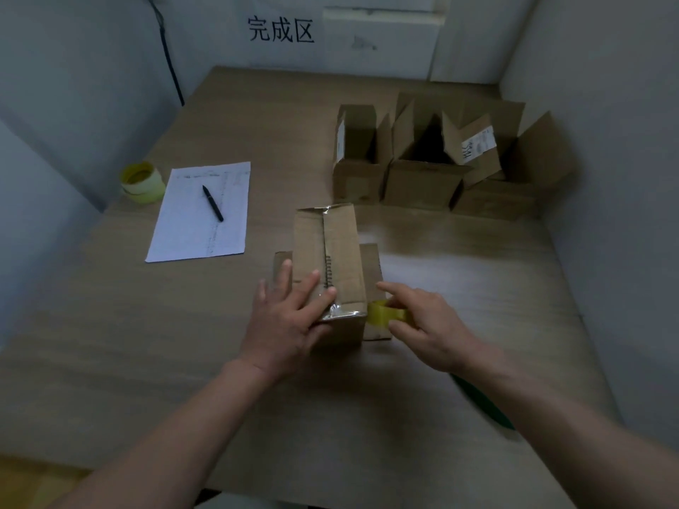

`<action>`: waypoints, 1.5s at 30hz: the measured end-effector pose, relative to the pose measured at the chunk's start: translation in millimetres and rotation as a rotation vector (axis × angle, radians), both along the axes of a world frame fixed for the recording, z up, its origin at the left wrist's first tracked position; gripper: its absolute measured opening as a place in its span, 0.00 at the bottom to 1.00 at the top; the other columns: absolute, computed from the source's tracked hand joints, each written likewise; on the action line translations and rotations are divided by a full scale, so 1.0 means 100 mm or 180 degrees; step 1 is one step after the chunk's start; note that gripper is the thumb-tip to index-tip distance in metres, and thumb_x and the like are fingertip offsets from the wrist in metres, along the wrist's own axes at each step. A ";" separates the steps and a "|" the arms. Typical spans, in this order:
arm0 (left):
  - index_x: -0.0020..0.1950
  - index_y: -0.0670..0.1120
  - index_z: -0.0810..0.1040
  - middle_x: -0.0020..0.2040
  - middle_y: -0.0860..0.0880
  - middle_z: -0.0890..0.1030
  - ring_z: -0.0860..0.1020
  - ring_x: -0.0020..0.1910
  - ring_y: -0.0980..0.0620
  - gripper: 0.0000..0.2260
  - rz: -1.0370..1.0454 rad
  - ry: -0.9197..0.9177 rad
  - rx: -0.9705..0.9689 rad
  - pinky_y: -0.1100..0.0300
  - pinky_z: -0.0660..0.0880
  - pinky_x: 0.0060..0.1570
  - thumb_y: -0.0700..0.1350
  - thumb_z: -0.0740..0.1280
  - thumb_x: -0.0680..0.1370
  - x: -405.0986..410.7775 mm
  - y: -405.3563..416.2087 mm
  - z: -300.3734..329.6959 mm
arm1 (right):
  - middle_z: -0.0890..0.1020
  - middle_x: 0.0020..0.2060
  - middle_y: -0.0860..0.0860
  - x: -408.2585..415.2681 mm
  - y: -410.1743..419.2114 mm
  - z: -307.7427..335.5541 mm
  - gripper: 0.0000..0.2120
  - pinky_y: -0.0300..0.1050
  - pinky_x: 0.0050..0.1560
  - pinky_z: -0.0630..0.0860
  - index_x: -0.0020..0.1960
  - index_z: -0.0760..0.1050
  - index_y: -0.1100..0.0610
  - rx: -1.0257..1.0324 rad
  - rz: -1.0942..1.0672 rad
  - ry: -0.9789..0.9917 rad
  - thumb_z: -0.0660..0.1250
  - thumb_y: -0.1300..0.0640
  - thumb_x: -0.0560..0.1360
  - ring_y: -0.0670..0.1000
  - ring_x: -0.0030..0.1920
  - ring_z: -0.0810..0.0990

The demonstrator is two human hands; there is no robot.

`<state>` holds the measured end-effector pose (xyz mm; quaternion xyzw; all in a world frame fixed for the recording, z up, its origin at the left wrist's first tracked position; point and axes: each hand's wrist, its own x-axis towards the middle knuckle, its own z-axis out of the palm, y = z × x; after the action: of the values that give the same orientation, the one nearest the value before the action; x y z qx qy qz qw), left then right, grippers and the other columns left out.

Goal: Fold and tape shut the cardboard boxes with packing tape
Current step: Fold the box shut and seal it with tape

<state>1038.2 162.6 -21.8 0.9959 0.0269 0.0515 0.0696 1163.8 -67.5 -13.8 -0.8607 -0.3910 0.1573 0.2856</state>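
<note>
My left hand (284, 321) is pressing flat, fingers spread, on the taped near end of the cardboard box (330, 259) mid-table, while my right hand (426, 325) is gripping the yellow tape roll (384, 312) beside its right flap.

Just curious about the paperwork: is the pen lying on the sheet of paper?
Yes, the black pen lies flat on the white sheet of paper, left of the box being taped.
</note>
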 end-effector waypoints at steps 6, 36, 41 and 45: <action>0.73 0.51 0.66 0.77 0.48 0.61 0.51 0.78 0.43 0.36 -0.1015 -0.0060 0.0122 0.43 0.52 0.72 0.67 0.65 0.70 0.41 -0.18 0.36 | 0.79 0.55 0.45 -0.03 -0.07 0.03 0.19 0.41 0.56 0.73 0.66 0.76 0.47 0.0113 -0.0249 0.0446 0.69 0.55 0.76 0.44 0.54 0.76; 0.50 0.56 0.84 0.40 0.60 0.77 0.77 0.48 0.56 0.11 -0.0134 0.1424 -0.1104 0.60 0.72 0.50 0.50 0.78 0.69 1.15 -0.51 0.37 | 0.77 0.57 0.51 -0.19 -0.77 -0.31 0.23 0.44 0.55 0.69 0.60 0.75 0.53 0.0133 -0.1989 -0.0818 0.74 0.48 0.68 0.54 0.58 0.74; 0.40 0.56 0.83 0.36 0.56 0.80 0.78 0.41 0.54 0.09 0.0078 0.1459 -0.1688 0.60 0.75 0.49 0.43 0.79 0.68 1.15 -0.53 0.37 | 0.76 0.58 0.50 -0.60 -1.17 -0.81 0.17 0.47 0.51 0.76 0.61 0.70 0.47 -0.2045 -0.1759 -0.0038 0.64 0.44 0.74 0.54 0.57 0.75; 0.36 0.56 0.81 0.29 0.58 0.76 0.74 0.32 0.59 0.11 0.0131 0.1516 -0.1848 0.63 0.72 0.40 0.41 0.79 0.68 1.16 -0.53 0.44 | 0.78 0.51 0.53 -0.68 -1.07 -0.69 0.07 0.49 0.44 0.71 0.54 0.71 0.51 -0.0969 -0.2136 0.0288 0.60 0.52 0.78 0.57 0.49 0.77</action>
<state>1154.1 109.2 22.2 0.9180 0.0758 -0.1899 0.3398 1095.9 -174.5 -82.7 -0.9658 -0.0461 0.1492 0.2070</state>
